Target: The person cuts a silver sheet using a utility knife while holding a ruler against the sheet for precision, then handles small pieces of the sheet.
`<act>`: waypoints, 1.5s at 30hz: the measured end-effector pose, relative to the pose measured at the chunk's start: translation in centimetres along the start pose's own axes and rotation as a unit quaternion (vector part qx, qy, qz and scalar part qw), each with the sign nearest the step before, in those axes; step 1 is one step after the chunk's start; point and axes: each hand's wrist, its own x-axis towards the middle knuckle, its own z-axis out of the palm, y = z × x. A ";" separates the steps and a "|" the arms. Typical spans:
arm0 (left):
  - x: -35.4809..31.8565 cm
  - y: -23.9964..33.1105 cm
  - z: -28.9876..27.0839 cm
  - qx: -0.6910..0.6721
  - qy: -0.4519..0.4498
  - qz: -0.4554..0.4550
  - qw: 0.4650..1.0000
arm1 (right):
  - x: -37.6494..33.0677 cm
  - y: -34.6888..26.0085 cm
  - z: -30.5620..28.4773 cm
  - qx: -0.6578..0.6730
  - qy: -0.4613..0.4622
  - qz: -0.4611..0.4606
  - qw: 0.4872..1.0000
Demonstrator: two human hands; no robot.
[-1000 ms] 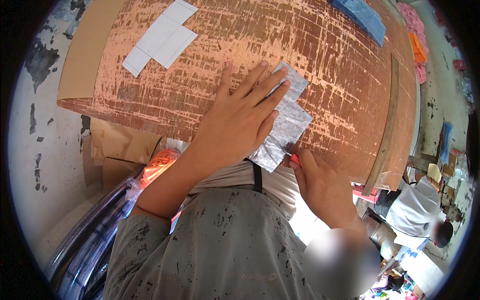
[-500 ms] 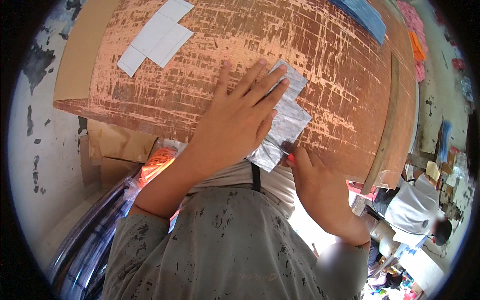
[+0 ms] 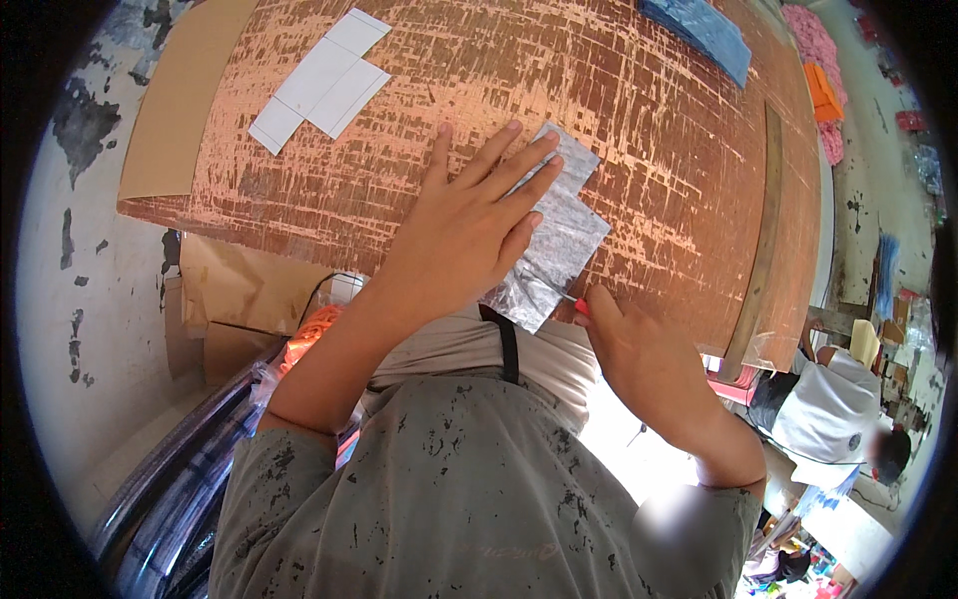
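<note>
My left hand (image 3: 477, 215) lies flat on a silver-grey sheet (image 3: 574, 225), fingers spread, pressing it to the tabletop. The sheet has a stepped outline, and its near end looks creased and shiny beside the table's front edge. In my right hand (image 3: 639, 349) is a slim tool with a red handle (image 3: 582, 306). Its thin shaft points left over the sheet's near part; the exact tip is hard to make out. A white paper shape (image 3: 324, 80) with ruled lines and a similar stepped outline lies farther left.
The brown wooden tabletop (image 3: 659, 200) is heavily scored. Cardboard (image 3: 185, 110) covers its left end, blue sheets (image 3: 704, 35) lie at the far right, and a wooden strip (image 3: 763, 240) runs along the right side. Dark glossy rolls (image 3: 185, 499) stand lower left. Another person (image 3: 823, 409) is at right.
The view has shifted slightly. My right hand has turned a little, and the tool's thin shaft now shows over the sheet. My left hand stays pressed on the sheet.
</note>
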 end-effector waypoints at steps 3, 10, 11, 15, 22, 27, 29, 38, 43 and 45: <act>-0.2 -0.1 0.0 -0.005 0.004 -0.004 1.000 | -0.8 0.3 0.0 0.019 0.012 0.004 1.000; 0.1 0.1 -0.1 0.002 0.001 -0.002 1.000 | -2.4 1.6 0.8 0.018 0.041 0.008 0.999; 0.1 0.0 -0.1 0.001 0.004 -0.002 1.000 | -2.3 1.4 0.6 0.020 0.026 0.025 0.999; -0.3 0.1 0.0 0.015 0.006 -0.015 1.000 | -3.0 2.4 0.3 0.054 0.050 0.041 0.996; -1.3 0.0 -1.8 0.009 -0.016 -0.037 0.999 | -6.7 3.9 1.1 0.150 0.162 0.152 0.963; -1.6 1.4 -2.9 0.057 -0.009 -0.118 0.991 | -7.0 2.8 2.8 0.223 0.170 0.176 0.944; -2.1 2.3 -2.2 0.053 0.008 -0.136 0.989 | -6.6 1.9 3.1 0.242 0.171 0.188 0.936; -1.5 2.9 -0.8 -0.005 0.085 -0.120 0.989 | -3.6 -1.8 3.4 0.261 0.191 0.111 0.940; -0.3 2.5 -0.5 -0.018 -0.020 -0.022 0.999 | -2.6 -3.1 2.6 0.236 0.160 0.120 0.951; -0.5 2.5 -0.3 -0.025 -0.027 -0.036 0.999 | -2.4 -3.1 2.5 0.231 0.150 0.116 0.954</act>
